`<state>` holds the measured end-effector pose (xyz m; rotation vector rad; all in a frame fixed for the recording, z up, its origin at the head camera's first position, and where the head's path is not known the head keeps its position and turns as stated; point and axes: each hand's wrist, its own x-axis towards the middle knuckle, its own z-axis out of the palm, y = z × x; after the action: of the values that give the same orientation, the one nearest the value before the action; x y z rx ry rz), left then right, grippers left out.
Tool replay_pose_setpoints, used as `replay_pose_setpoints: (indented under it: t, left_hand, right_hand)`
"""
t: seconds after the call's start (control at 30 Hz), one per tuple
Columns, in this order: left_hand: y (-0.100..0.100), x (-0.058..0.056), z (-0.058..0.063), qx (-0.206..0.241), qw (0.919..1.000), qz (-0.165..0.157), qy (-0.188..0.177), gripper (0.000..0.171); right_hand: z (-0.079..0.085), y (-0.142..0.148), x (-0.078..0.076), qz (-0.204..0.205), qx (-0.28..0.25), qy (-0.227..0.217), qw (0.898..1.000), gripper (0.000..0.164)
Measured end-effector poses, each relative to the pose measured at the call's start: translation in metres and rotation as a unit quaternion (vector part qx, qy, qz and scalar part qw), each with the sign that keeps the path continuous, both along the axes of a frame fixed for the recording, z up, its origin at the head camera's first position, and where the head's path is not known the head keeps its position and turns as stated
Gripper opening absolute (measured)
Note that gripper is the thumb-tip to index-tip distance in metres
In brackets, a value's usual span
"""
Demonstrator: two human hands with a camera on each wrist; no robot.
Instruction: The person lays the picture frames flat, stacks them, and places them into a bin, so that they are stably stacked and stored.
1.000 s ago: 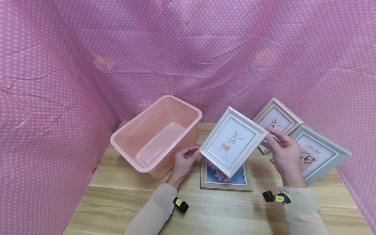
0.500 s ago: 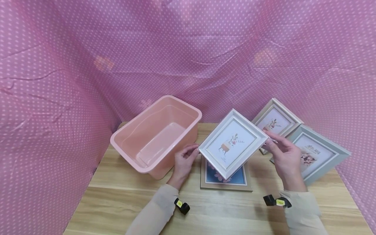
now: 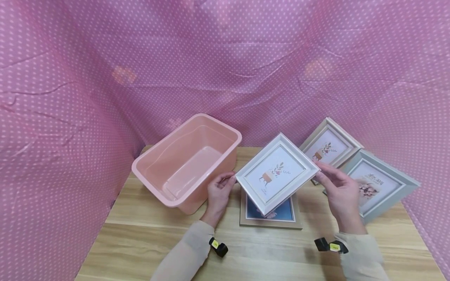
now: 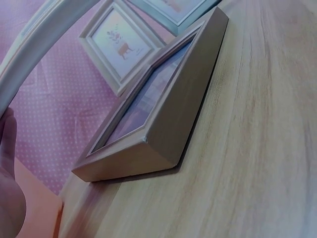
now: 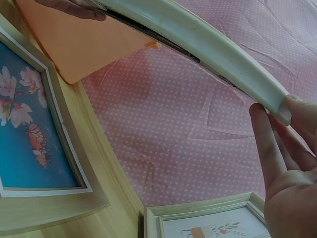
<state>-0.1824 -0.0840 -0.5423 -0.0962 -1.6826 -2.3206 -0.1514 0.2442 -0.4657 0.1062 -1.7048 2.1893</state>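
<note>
A white picture frame (image 3: 275,173) with a potted-plant print is held tilted in the air between both hands. My left hand (image 3: 218,195) pinches its left corner. At the opposite corner, my right hand (image 3: 342,191) grips it between thumb and fingers, as the right wrist view shows from the side. Below it, a beige picture frame (image 3: 270,224) with a blue flower picture lies flat on the table, partly covered by the white one in the head view. In the left wrist view this beige frame (image 4: 168,119) shows its thick side edge.
A pink plastic bin (image 3: 186,164) stands left of the hands on the wooden table (image 3: 260,253). Behind the right hand, a cream picture frame (image 3: 346,140) and a grey-green picture frame (image 3: 390,171) lean, overlapping. Pink dotted cloth (image 3: 225,78) hangs behind and at both sides.
The white picture frame has turned slightly counterclockwise in the hands, its top corner moving right and down and its bottom corner left. Both hands keep hold; the other things stay put.
</note>
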Motion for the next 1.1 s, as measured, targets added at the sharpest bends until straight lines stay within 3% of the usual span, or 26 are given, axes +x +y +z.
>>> replay_pose_setpoints:
  t: [0.47, 0.7, 0.93, 1.1]
  left_hand:
    - [0.004, 0.000, 0.000, 0.026, 0.9990, 0.033, -0.018, 0.028]
    - [0.008, 0.000, -0.003, 0.007, 0.9983, 0.058, -0.006, 0.026]
    - [0.010, 0.003, -0.001, -0.008, 0.9979, 0.058, -0.026, 0.033]
    - [0.011, 0.006, 0.002, 0.007, 0.9978, 0.055, -0.036, 0.038]
  right_hand:
    - [-0.005, -0.006, 0.000, -0.017, -0.013, 0.018, 1.000, 0.025]
    - [-0.008, -0.006, 0.002, -0.019, -0.003, 0.010, 1.000, 0.025]
    - [-0.012, -0.005, 0.004, -0.020, 0.013, 0.014, 1.000, 0.026]
    - [-0.015, -0.006, 0.007, -0.021, 0.012, 0.007, 1.000, 0.027]
